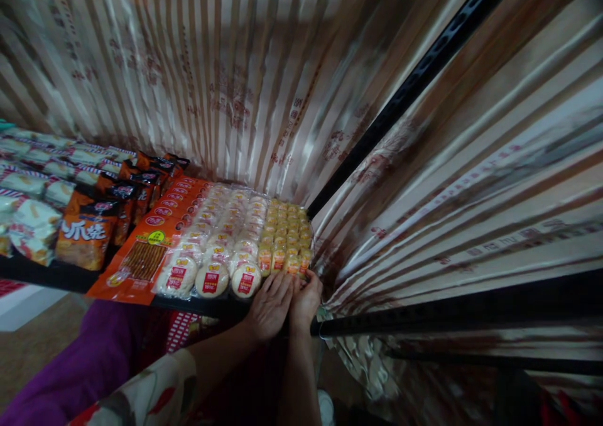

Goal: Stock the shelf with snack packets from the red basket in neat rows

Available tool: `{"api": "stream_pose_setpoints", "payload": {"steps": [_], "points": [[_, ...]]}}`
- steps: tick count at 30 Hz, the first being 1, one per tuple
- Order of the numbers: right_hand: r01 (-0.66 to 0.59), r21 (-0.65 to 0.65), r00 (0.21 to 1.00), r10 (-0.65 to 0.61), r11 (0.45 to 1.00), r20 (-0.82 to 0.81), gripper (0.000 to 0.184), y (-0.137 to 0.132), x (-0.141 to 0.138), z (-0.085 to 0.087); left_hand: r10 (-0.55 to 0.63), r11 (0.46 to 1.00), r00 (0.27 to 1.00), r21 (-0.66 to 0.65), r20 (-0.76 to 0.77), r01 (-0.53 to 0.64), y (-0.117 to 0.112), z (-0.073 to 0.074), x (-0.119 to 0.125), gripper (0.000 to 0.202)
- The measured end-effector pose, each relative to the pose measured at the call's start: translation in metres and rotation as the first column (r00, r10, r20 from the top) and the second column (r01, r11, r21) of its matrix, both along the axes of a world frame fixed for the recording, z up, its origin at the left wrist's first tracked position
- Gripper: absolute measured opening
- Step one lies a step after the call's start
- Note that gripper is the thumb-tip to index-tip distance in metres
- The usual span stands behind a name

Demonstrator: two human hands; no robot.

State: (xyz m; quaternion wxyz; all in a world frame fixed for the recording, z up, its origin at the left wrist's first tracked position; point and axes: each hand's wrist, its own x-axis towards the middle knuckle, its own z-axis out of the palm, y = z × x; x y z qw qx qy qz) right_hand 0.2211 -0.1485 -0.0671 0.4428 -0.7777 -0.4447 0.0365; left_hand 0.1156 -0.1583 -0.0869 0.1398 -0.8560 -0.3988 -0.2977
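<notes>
Both my hands are at the front edge of a dark shelf (pixel 42 275), at its right end. My left hand (pixel 269 305) lies with fingers stretched toward the front row of small yellow packets (pixel 285 234). My right hand (pixel 306 300) is curled beside it, fingers pinched on the front yellow packet (pixel 301 267) at the shelf's corner. To the left of the yellow packets stand rows of round white cakes in clear wrappers with red labels (pixel 221 244).
Orange snack packs (pixel 146 256) and dark orange bags (pixel 87 234) fill the shelf's middle, pale wrapped packs (pixel 32 187) its left. Striped shiny curtain (pixel 235 80) hangs behind and to the right. A black post (pixel 400 99) rises from the shelf's back right corner.
</notes>
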Motion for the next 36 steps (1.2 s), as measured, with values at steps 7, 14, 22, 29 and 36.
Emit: {"api": "stream_pose_setpoints", "payload": {"steps": [7,14,22,29,36], "points": [[0.002,0.053,0.999,-0.005,0.999,0.052,0.034,0.002,-0.001,-0.002,0.013,0.997,1.000,-0.078,-0.013,-0.014,-0.008,-0.014,0.000,0.043],[-0.014,-0.021,0.998,0.015,1.000,0.060,0.040,-0.001,-0.002,0.000,-0.012,0.984,1.000,-0.176,-0.003,0.011,-0.009,-0.005,-0.002,0.049],[-0.014,-0.045,1.000,0.014,0.999,0.000,0.041,-0.005,0.000,0.002,-0.075,0.950,0.996,-0.307,-0.057,0.054,-0.010,0.001,-0.007,0.052],[-0.115,0.022,0.992,0.115,0.993,-0.045,0.059,-0.008,0.001,-0.005,-0.160,0.859,0.983,-0.503,-0.092,0.093,-0.009,0.013,-0.010,0.062],[-0.101,0.047,0.991,0.105,0.994,-0.079,0.053,-0.005,0.005,-0.014,-0.099,0.882,0.994,-0.467,-0.041,0.069,-0.012,0.016,-0.011,0.054]]}}
